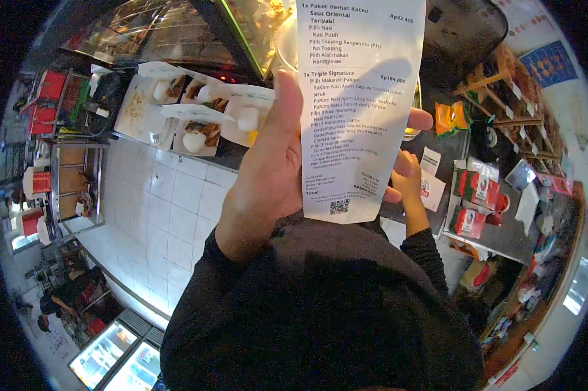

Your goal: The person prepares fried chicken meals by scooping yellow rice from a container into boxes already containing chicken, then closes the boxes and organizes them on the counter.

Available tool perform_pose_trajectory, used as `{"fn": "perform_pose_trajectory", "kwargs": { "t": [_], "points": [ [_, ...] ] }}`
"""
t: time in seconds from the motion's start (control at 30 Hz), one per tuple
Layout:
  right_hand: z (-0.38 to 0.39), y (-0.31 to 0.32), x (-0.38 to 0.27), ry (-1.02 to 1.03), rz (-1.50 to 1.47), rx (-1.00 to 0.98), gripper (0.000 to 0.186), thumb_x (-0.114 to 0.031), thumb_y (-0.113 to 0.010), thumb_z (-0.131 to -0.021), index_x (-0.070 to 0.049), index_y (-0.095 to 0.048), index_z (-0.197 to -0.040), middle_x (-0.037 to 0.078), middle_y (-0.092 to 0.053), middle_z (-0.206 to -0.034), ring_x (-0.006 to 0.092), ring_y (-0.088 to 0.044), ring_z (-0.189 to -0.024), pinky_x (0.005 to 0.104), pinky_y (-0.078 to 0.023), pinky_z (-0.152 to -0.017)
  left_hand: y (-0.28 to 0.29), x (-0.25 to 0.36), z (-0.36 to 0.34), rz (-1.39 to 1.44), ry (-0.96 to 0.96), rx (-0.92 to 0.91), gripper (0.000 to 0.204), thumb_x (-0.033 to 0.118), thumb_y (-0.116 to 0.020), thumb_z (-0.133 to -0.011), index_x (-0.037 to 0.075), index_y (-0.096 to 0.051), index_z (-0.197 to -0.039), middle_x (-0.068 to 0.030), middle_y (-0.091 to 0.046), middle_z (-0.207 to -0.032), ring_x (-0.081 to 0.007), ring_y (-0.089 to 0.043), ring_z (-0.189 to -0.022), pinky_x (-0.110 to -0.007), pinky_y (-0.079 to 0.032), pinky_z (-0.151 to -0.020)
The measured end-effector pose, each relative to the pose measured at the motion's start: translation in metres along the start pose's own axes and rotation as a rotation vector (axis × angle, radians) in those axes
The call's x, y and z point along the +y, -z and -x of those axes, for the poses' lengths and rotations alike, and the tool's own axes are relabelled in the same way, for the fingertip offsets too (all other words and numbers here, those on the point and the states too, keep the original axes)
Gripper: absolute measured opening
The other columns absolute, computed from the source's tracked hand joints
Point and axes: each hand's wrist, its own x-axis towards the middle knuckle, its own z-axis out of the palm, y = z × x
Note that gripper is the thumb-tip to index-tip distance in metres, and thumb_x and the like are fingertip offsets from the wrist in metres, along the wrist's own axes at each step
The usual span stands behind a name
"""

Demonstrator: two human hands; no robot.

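Note:
Close before me, my left hand [258, 173] holds a long white printed receipt [349, 130] upright. The thumb lies along its left edge, and fingertips show past its right edge. My right hand [408, 186] is just right of the receipt's lower part, partly hidden behind the paper and the fingertips. Whether it grips anything cannot be made out. Beyond my left hand, several open white paper food boxes [193, 112] stand on the counter, holding rounded white rice portions and brown food.
A counter [515, 238] on the right carries red and white boxes [479, 189] and an orange packet [451, 118]. A glass display case [245, 39] stands ahead. At left are a metal rack [79, 169] and white floor tiles [170, 195]. Another person [62, 296] appears far lower left.

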Motion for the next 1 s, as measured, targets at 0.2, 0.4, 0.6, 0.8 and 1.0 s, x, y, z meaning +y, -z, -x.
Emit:
{"fn": "perform_pose_trajectory", "kwargs": {
  "t": [0.2,0.4,0.6,0.8,1.0],
  "points": [
    [0.004,-0.006,0.021,0.087,-0.06,0.145,0.022,-0.005,-0.058,-0.078,-0.008,-0.07,-0.097,0.012,-0.064,-0.086,0.0319,-0.056,-0.085,0.0413,-0.045,-0.08,0.008,-0.003,-0.008,0.163,0.063,0.152,0.062,0.043,-0.035,-0.099,-0.003,-0.033,-0.14,-0.0277,-0.049,-0.131,-0.0402,-0.06,-0.103,-0.055,-0.051,-0.086],
    [-0.003,0.041,0.02,-0.204,-0.579,-0.115,0.037,-0.016,-0.065,-0.087,-0.01,-0.059,-0.123,0.008,-0.066,-0.101,0.0207,-0.062,-0.09,0.0339,-0.049,-0.081,0.028,-0.035,-0.051,0.067,0.13,0.016,0.069,0.047,-0.034,-0.096,0.0,-0.024,-0.145,-0.0338,-0.037,-0.138,-0.0426,-0.059,-0.102,-0.06,-0.052,-0.08],
    [-0.043,0.215,0.176,-0.417,-0.75,0.379,0.029,-0.024,-0.061,-0.092,-0.008,-0.062,-0.117,0.003,-0.067,-0.096,0.0099,-0.061,-0.077,0.0248,-0.051,-0.065,0.001,-0.094,-0.098,0.05,0.197,0.039,0.07,0.051,-0.03,-0.096,0.002,-0.023,-0.146,-0.0303,-0.036,-0.141,-0.0411,-0.059,-0.103,-0.063,-0.051,-0.08],
    [-0.098,0.416,0.43,-0.382,0.369,0.825,0.026,-0.026,-0.059,-0.089,-0.01,-0.068,-0.107,0.008,-0.069,-0.101,0.02,-0.066,-0.09,0.0328,-0.05,-0.075,-0.031,-0.159,-0.147,0.01,0.206,0.082,0.072,0.052,-0.032,-0.095,0.003,-0.021,-0.147,-0.0299,-0.037,-0.141,-0.0404,-0.059,-0.104,-0.063,-0.049,-0.083],
    [-0.224,0.457,0.491,-0.157,0.716,0.327,0.03,-0.027,-0.057,-0.09,-0.005,-0.065,-0.109,0.011,-0.068,-0.105,0.0287,-0.064,-0.097,0.0362,-0.049,-0.084,-0.048,-0.186,-0.162,0.057,0.149,0.177,0.074,0.054,-0.037,-0.094,0.007,-0.019,-0.149,-0.0278,-0.032,-0.145,-0.0401,-0.058,-0.108,-0.059,-0.049,-0.088]
  ]
}}
